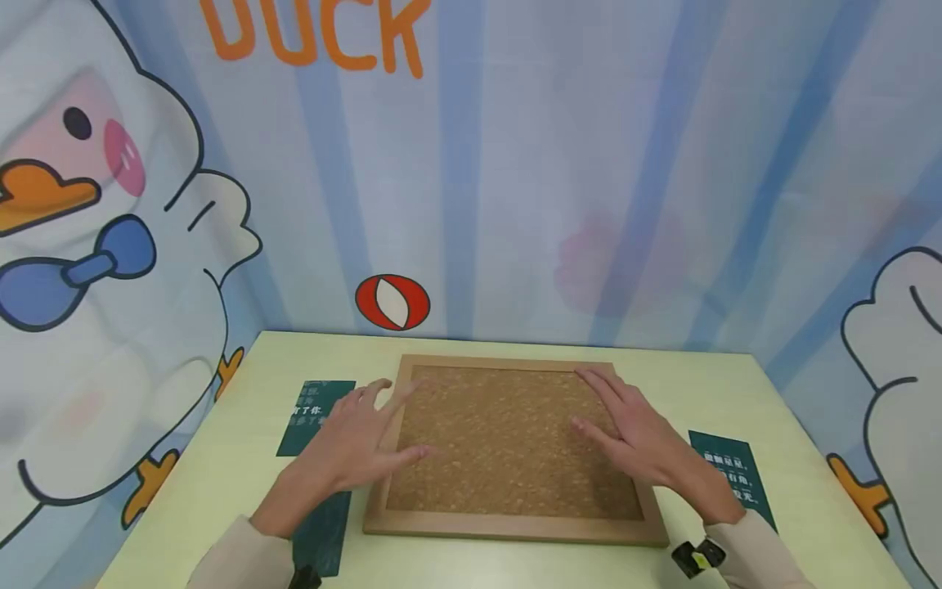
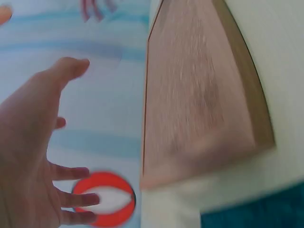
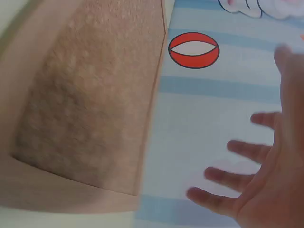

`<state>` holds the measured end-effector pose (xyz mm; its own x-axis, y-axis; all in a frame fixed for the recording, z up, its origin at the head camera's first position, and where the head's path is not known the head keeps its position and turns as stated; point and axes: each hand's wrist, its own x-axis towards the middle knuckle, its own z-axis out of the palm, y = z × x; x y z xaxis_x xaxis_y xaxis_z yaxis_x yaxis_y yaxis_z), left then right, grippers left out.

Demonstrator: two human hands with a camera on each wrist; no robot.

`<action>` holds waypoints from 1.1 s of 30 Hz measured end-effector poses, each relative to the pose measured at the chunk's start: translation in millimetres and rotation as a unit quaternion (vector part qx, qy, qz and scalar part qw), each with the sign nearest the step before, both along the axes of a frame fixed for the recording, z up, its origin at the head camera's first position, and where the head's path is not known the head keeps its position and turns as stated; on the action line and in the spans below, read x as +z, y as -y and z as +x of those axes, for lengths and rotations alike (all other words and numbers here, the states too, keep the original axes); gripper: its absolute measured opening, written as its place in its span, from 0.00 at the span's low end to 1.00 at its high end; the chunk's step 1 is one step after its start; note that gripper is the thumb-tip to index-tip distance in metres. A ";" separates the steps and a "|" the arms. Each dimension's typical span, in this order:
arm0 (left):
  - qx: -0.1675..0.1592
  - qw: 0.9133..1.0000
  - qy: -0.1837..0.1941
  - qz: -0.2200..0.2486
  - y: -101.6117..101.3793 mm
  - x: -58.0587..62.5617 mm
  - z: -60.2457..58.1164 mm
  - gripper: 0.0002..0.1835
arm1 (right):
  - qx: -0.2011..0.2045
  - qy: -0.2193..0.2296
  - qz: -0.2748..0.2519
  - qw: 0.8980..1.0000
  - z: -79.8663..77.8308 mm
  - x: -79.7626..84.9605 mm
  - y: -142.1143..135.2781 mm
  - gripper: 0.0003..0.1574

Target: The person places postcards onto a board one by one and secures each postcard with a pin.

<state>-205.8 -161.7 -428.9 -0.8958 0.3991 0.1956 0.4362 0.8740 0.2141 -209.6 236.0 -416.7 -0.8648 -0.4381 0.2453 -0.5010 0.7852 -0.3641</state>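
A cork board (image 1: pixel 508 442) with a light wooden frame lies flat on the pale yellow table. My left hand (image 1: pixel 361 442) hovers over its left edge, fingers spread and nothing held. Over the board's right side is my right hand (image 1: pixel 636 425), its fingers straight and the thumb apart, likewise holding nothing. In the left wrist view, the left hand (image 2: pixel 33 156) shows the thumb raised and fingers extended, apart from the board (image 2: pixel 190 95). The right wrist view has the right hand (image 3: pixel 266 175) with spread fingers beside the board (image 3: pixel 95 104).
Dark green cards with white writing lie on the table: one (image 1: pixel 324 409) at the back left, another dark green card (image 1: pixel 324 532) nearer on the left, and a third card (image 1: pixel 736 474) at the right. A printed duck curtain (image 1: pixel 530 164) hangs behind the table (image 1: pixel 684 376).
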 end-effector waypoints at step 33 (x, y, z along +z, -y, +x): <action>0.367 0.877 0.310 0.007 58.6 -47.7 35.2 0.70 | -0.188 0.177 -0.085 0.962 -11.7 -52.2 -43.1 0.49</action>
<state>-170.6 -220.2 -476.6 -0.8457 -0.3286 -0.4205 -0.4479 0.8655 0.2244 -221.2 279.1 -468.8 -0.9970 -0.0568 -0.0526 -0.0141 0.8008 -0.5987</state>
